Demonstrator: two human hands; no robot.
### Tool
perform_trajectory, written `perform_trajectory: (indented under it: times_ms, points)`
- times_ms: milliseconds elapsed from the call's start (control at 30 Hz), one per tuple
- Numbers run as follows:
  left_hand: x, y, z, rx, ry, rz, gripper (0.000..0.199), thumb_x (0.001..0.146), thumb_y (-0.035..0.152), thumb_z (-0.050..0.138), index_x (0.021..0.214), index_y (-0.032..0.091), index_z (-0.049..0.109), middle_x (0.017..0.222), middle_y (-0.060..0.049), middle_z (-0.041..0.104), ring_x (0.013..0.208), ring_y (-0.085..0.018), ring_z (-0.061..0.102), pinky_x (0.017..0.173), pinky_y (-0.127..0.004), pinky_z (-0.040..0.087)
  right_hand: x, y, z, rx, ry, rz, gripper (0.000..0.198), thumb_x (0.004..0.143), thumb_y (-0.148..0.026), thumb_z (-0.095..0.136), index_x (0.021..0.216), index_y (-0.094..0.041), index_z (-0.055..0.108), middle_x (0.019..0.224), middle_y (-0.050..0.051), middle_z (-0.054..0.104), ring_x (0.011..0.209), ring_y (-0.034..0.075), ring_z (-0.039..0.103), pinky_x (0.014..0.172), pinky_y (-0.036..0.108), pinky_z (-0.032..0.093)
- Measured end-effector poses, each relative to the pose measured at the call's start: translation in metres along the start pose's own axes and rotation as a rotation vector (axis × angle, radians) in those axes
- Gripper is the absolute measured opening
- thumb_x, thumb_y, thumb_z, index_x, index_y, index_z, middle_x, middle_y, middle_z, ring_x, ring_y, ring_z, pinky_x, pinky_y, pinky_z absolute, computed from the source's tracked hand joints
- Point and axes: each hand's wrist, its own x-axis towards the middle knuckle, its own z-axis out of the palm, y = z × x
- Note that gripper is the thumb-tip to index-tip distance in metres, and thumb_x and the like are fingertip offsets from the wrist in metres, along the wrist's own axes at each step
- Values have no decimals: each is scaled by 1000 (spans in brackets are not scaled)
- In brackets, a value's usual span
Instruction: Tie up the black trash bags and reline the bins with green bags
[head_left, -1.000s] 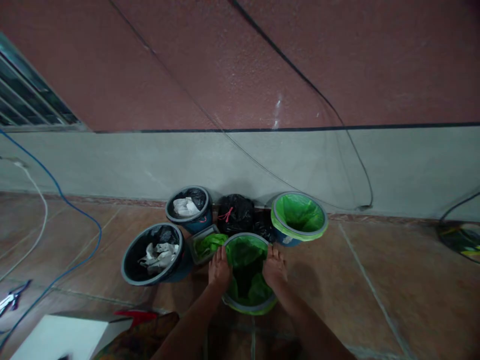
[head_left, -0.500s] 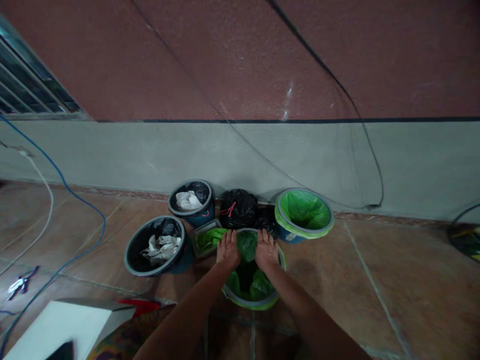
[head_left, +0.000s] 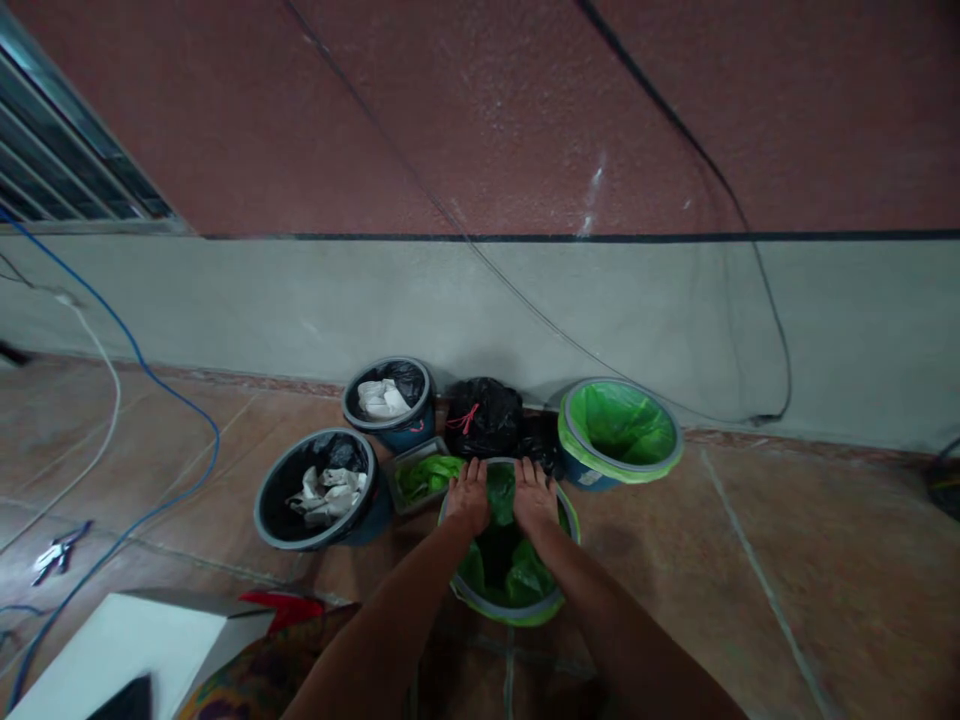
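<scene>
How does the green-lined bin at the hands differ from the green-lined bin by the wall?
The left hand and right hand are at the far rim of the near bin; neither touches the wall bin. The near bin stands farther from the wall than the wall bin. The near bin's inside looks darker than the wall bin's. Both have grey rims and green bags.

The left hand (head_left: 468,499) and right hand (head_left: 534,499) lie backs up, fingers extended, left and right of centre on the green-lined bin's (head_left: 511,612) far side, forearms (head_left: 396,622) angled inward.
</scene>
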Motion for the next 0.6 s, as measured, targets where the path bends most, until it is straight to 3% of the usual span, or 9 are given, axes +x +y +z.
perform_trajectory:
  times_ms: [133, 267, 367, 500, 600]
  points:
    - [-9, -6, -1, -52, 53, -45, 76, 80, 21, 55, 150, 15, 26, 157, -14, 27, 144, -31, 25, 113, -52, 28, -11, 5, -12, 49, 16, 17, 63, 86, -3, 30, 148, -12, 34, 156, 12, 31, 140, 29, 30, 110, 49, 27]
    - [-40, -18, 19, -127, 236, -192, 73, 83, 26, 55, 149, 11, 28, 153, -20, 33, 141, -31, 32, 111, -46, 32, -51, 15, -11, 120, 127, 126, 62, 86, -11, 38, 148, -12, 34, 154, 13, 33, 139, 29, 30, 111, 47, 26]
    - [-77, -19, 47, -165, 363, -318, 71, 85, 29, 52, 149, 12, 27, 151, -21, 35, 139, -30, 35, 108, -44, 35, -96, 12, 8, 146, 169, 170, 58, 89, -20, 39, 147, -11, 35, 153, 15, 34, 140, 30, 30, 113, 48, 23]
    - [-120, -10, 84, -175, 363, -335, 76, 86, 38, 52, 151, 12, 24, 151, -22, 34, 138, -33, 35, 105, -49, 38, -145, 2, 43, 164, 125, 75, 55, 91, -27, 38, 144, -12, 42, 153, 14, 36, 141, 30, 30, 116, 50, 17]
    - [-132, -2, 99, -151, 362, -364, 72, 88, 40, 48, 151, 12, 26, 149, -23, 37, 137, -35, 37, 105, -52, 36, -158, 0, 62, 187, 61, 40, 54, 92, -32, 36, 140, -11, 48, 151, 15, 39, 142, 30, 30, 116, 52, 16]
